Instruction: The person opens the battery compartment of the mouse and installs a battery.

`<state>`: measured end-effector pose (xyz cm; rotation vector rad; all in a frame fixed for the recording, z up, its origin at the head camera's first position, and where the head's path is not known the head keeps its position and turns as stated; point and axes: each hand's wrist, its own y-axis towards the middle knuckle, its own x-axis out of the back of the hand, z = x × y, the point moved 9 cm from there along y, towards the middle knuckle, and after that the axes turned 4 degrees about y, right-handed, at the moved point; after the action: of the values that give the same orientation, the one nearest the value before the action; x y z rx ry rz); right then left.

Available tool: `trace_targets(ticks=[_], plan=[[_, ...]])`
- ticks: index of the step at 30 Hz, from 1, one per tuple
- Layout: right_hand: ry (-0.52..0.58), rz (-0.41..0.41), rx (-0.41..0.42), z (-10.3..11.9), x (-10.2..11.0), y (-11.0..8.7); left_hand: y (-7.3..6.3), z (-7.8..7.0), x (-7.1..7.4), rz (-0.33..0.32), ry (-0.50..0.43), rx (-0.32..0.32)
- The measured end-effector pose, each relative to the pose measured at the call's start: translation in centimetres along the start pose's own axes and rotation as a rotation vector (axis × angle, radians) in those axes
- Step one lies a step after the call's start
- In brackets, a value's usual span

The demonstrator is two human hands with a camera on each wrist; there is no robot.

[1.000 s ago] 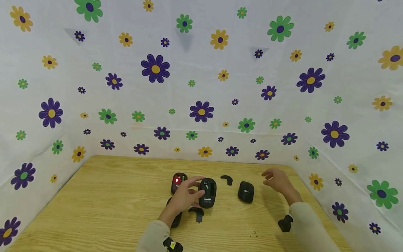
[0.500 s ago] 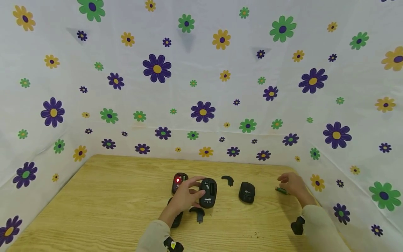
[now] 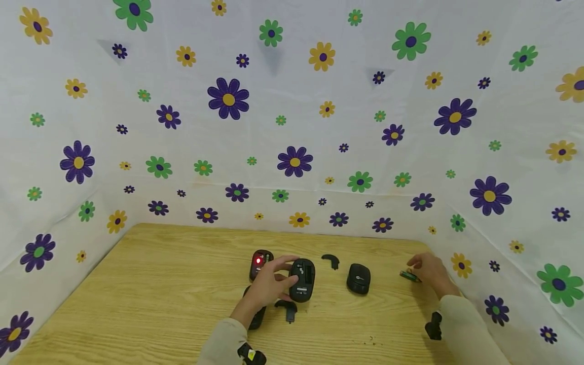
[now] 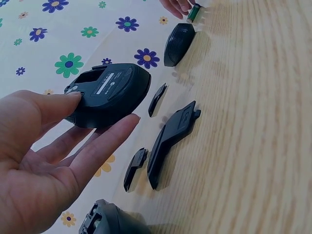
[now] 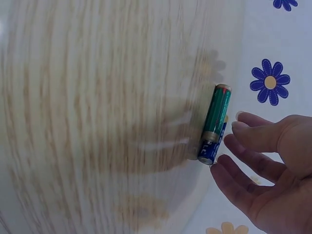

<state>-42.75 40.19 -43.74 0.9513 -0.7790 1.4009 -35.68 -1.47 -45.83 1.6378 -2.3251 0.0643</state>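
My left hand (image 3: 266, 285) grips a black computer mouse (image 3: 302, 291), its underside facing me and its battery bay uncovered. In the left wrist view the thumb presses the underside of this mouse (image 4: 114, 97) while fingers support it from below. At the right side of the table, my right hand (image 3: 433, 274) is beside the batteries (image 3: 409, 276). The right wrist view shows a green battery (image 5: 218, 109) lying against a blue battery (image 5: 206, 152). Loosely bent fingers of the right hand (image 5: 273, 165) come close to them without gripping; whether a fingertip touches is unclear.
Another mouse (image 3: 358, 279) stands upright between the hands. Behind my left hand, an overturned mouse (image 3: 259, 271) glows red; one more mouse (image 3: 257, 318) is partly hidden by that hand. Loose black battery covers (image 3: 330, 261) lie about, one cover (image 3: 288, 309) nearer me. Flowered cloth encloses the table.
My right hand has moved right to the batteries, which have come into view beside its fingers. The left hand keeps holding the mouse in the same place.
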Motion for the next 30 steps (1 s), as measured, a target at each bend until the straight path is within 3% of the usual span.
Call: trace_targets(ticks=[22, 30], plan=[[0.005, 0.065, -0.031, -0.2, -0.8, -0.6, 0.0, 0.0, -0.1, 0.006, -0.004, -0.006], [0.000, 0.097, 0.001, 0.0, -1.3, -0.4, 0.0, 0.1, -0.1, 0.002, 0.003, -0.005]])
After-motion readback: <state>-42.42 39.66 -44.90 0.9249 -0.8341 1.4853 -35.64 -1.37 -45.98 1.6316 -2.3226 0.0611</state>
